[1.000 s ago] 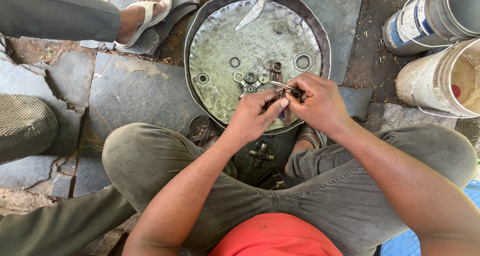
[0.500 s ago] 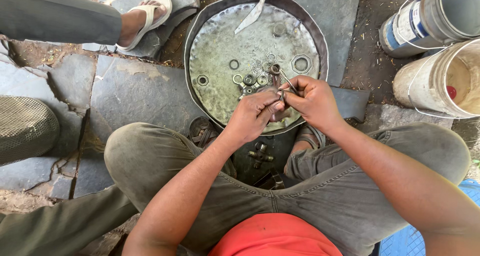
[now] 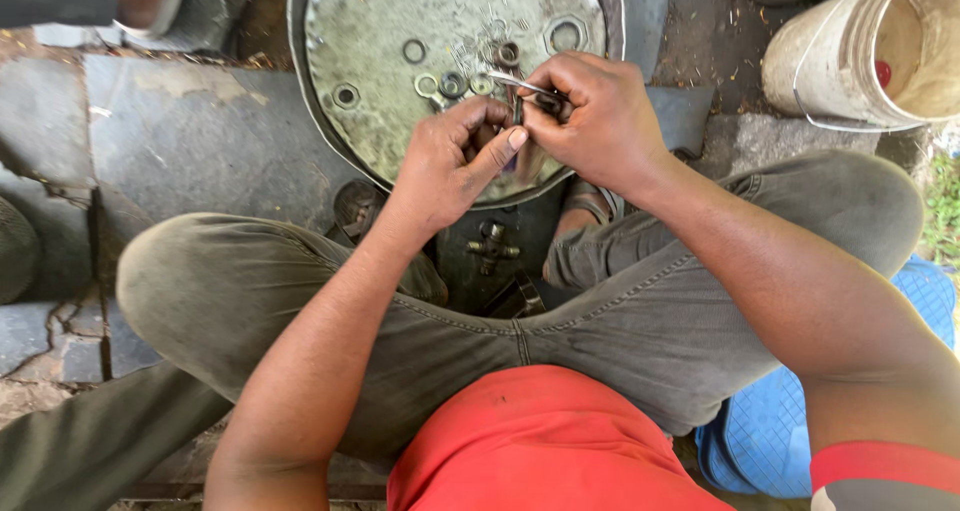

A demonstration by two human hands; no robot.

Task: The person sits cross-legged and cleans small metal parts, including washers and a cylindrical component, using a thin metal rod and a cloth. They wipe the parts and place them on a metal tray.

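Up close: both hands, left hand (image 3: 455, 161) and right hand (image 3: 590, 121), pinching thin metal tool (image 3: 520, 86), probably tweezers, over dented round pan (image 3: 380, 121).

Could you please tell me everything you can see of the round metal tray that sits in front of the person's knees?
The round metal tray is a shallow, dull grey-green pan with a dark raised rim, stained and scratched. It lies flat on the stone slabs, its top edge cut off by the frame. Several small rings and washers lie scattered on its floor. The left hand and right hand meet above its near side, gripping a thin metal tool; whether they touch the tray is unclear.
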